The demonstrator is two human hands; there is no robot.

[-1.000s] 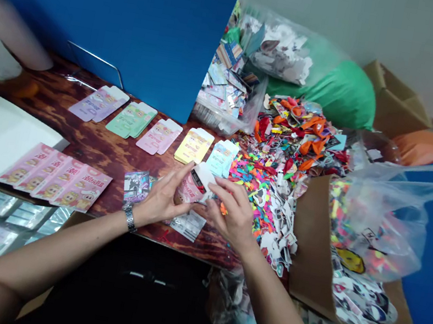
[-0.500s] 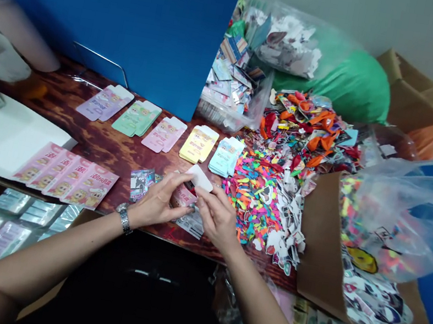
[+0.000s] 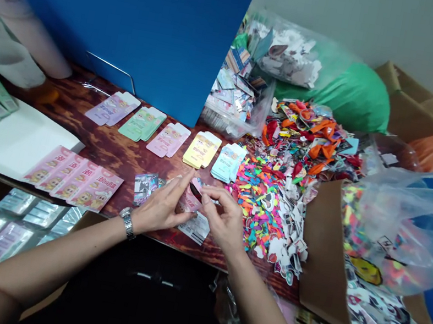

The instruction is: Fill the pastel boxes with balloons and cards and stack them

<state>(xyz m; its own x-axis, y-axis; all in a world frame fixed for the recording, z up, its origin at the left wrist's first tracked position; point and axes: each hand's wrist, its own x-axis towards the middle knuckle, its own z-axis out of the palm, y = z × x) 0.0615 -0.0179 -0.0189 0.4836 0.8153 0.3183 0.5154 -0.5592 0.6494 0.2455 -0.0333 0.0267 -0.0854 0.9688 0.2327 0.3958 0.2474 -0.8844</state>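
Both my hands meet over the front edge of the wooden table (image 3: 117, 153). My left hand (image 3: 161, 202), with a metal watch on the wrist, and my right hand (image 3: 221, 216) grip a small pink paper box (image 3: 190, 197) between their fingers. The right fingertips pinch at its top end. Under the hands lie a silvery printed packet (image 3: 196, 228) and a dark picture card (image 3: 144, 185). A heap of small coloured pieces (image 3: 256, 188) lies just right of my right hand.
Flat box blanks lie in a row: purple (image 3: 112, 108), green (image 3: 142, 122), pink (image 3: 169, 139), yellow (image 3: 202, 149), blue (image 3: 228, 163). Several pink packs (image 3: 73, 177) rest on the left. A blue panel (image 3: 141, 20) stands behind; a cardboard tray (image 3: 319, 258) and plastic bag (image 3: 401, 228) sit right.
The white flap of the pink box, open a second ago, is now folded down under my right fingers. Both hands stayed in place; the camera shifted slightly.
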